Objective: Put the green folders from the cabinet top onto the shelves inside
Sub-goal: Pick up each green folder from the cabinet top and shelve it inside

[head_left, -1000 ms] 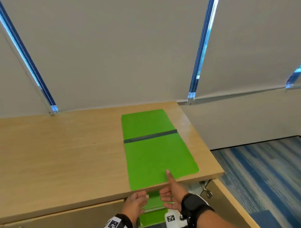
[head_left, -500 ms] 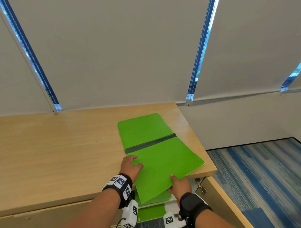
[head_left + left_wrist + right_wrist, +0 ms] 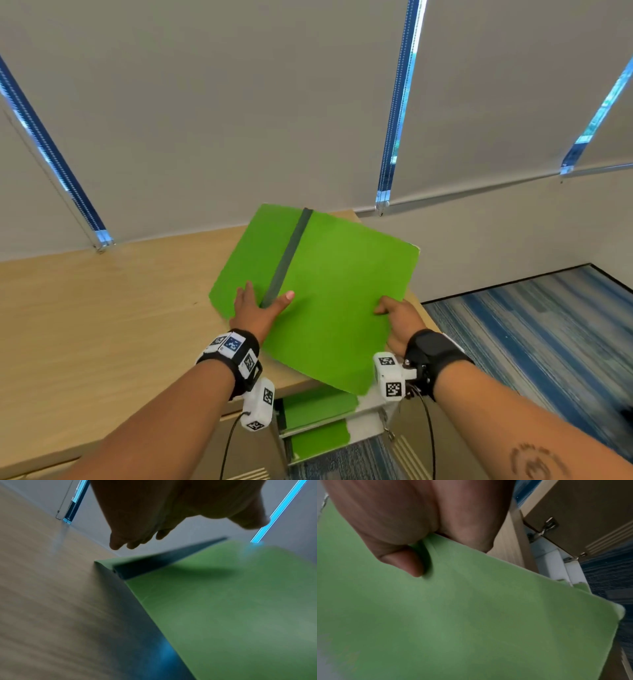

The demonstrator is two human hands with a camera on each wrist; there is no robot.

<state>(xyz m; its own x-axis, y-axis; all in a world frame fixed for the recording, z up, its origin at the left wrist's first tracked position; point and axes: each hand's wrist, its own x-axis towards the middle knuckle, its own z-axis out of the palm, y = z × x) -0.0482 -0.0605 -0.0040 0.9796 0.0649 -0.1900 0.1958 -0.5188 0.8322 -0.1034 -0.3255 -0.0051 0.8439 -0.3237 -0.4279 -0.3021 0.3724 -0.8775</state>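
Note:
A green folder (image 3: 342, 291) with a grey spine strip (image 3: 291, 253) is tilted up off the wooden cabinet top (image 3: 102, 325), its far corner raised in front of the blinds. My left hand (image 3: 260, 306) lies flat on its near left part, fingers straight and thumb spread across the strip; in the left wrist view the fingers (image 3: 120, 543) stretch out over the folder (image 3: 223, 615). My right hand (image 3: 397, 315) pinches the right edge, with the thumb (image 3: 412, 566) on top of the folder (image 3: 453, 615) and the fingers beneath. Two more green folders (image 3: 318, 407) lie on the shelves below.
Below the cabinet top, white shelves (image 3: 366, 418) show in the opening. The cabinet door (image 3: 590, 513) stands open at the right on metal hinges (image 3: 549, 524). Roller blinds (image 3: 239, 102) hang close behind the cabinet. Blue striped carpet (image 3: 531, 325) covers the floor at the right.
The folder has come up off the cabinet top and turned clockwise, spine now running away from me. My left hand slid up across the spine; my right hand moved along the right edge.

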